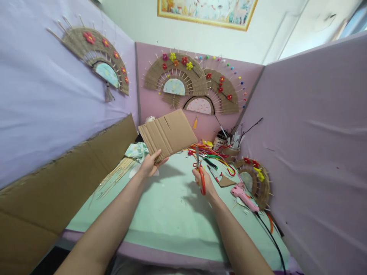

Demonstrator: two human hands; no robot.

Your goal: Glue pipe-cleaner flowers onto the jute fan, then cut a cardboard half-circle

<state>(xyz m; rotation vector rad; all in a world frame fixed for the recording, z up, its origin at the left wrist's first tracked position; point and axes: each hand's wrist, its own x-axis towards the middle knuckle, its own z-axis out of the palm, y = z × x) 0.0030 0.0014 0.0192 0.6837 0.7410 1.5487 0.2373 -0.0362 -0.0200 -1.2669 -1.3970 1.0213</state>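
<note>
My left hand (152,163) grips a piece of cardboard (170,131) by its lower left corner and holds it up above the table. A short dark slit or mark shows near the cardboard's top edge, and creases run along its left side. My right hand (204,181) holds a pair of scissors (202,179) with orange-red handles. Their blades point up and away from me, close to the cardboard's right corner. Whether the blades touch it I cannot tell.
On the right of the green-covered table (172,214) lie a pink glue gun (245,198) with a black cord, a cardboard scrap (226,181), and coloured pipe cleaners (226,162). Thin sticks (119,173) and patterned cloth (137,151) lie left. A small fan (258,183) leans right; decorated fans (174,72) hang behind.
</note>
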